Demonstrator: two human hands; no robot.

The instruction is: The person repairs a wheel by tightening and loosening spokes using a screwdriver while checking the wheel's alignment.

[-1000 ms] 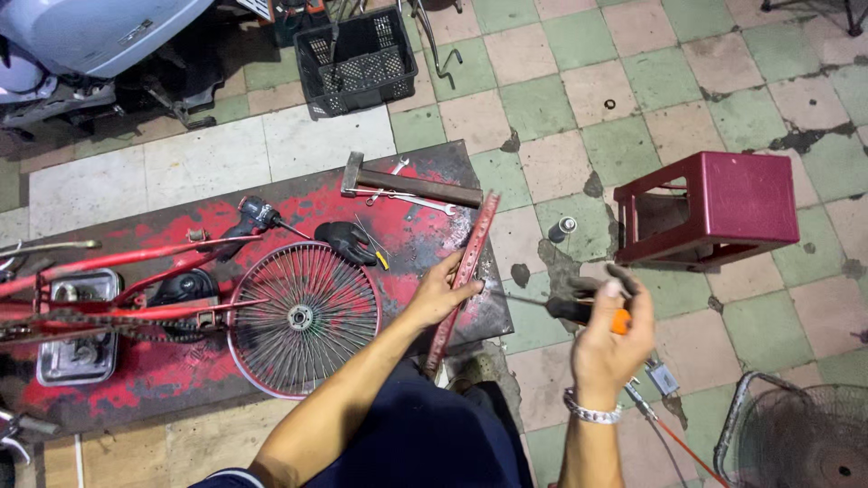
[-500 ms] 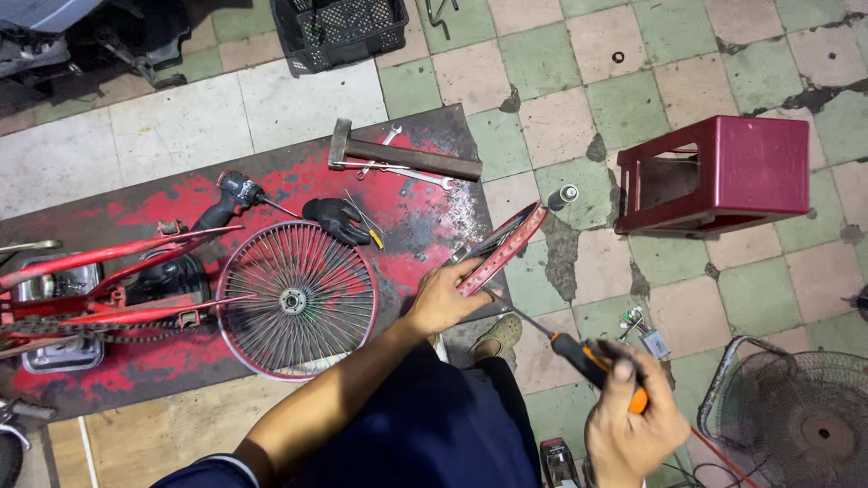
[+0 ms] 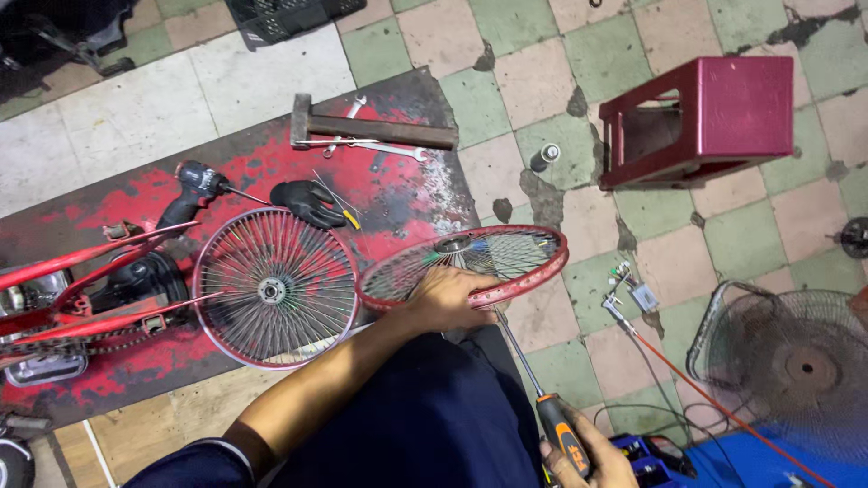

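Observation:
My left hand (image 3: pixel 445 296) grips the near rim of a small red spoked wheel (image 3: pixel 506 248), which is tilted nearly flat over the edge of the red mat (image 3: pixel 117 212). My right hand (image 3: pixel 588 456), at the bottom edge of the head view, holds a screwdriver with an orange and black handle (image 3: pixel 562 436). Its long shaft points up toward the wheel's rim. A second red spoked wheel (image 3: pixel 276 287) lies flat on the mat to the left, beside a red bicycle frame (image 3: pixel 72 298).
On the mat lie a hammer (image 3: pixel 371 126), wrenches (image 3: pixel 375 146), a cordless drill (image 3: pixel 190 192) and a black glove (image 3: pixel 309 201). A dark red stool (image 3: pixel 701 117) stands on the tiled floor at the upper right. A wire fan guard (image 3: pixel 796 361) and cables sit at the lower right.
My left hand has laid the small wheel down from on edge to nearly flat. My right hand with the screwdriver has dropped toward the bottom of the view.

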